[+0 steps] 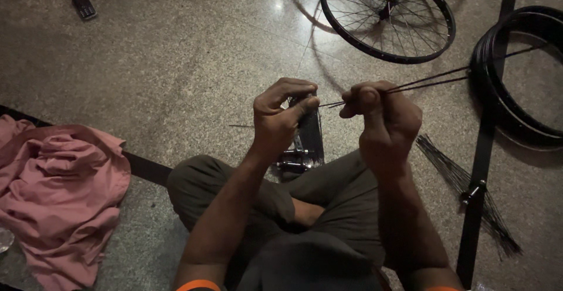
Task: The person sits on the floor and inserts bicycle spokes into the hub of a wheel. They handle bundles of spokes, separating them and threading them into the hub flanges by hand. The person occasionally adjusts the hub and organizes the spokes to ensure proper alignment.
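Seated cross-legged on the stone floor [176,62], a person pinches thin black spokes [422,83] in the closed right hand [384,118], their long axis running up-right, tips toward the left hand [281,115] whose fingers clasp a dark hub [309,132].

Your right hand [381,118] pinches a few thin dark spokes [428,81]; they run up-right from your fist, near-parallel, short ends poking left toward the other hand. Your left hand [281,115] grips the top of a wheel hub [308,135], dark, standing roughly upright, its metal axle end low between your knees.
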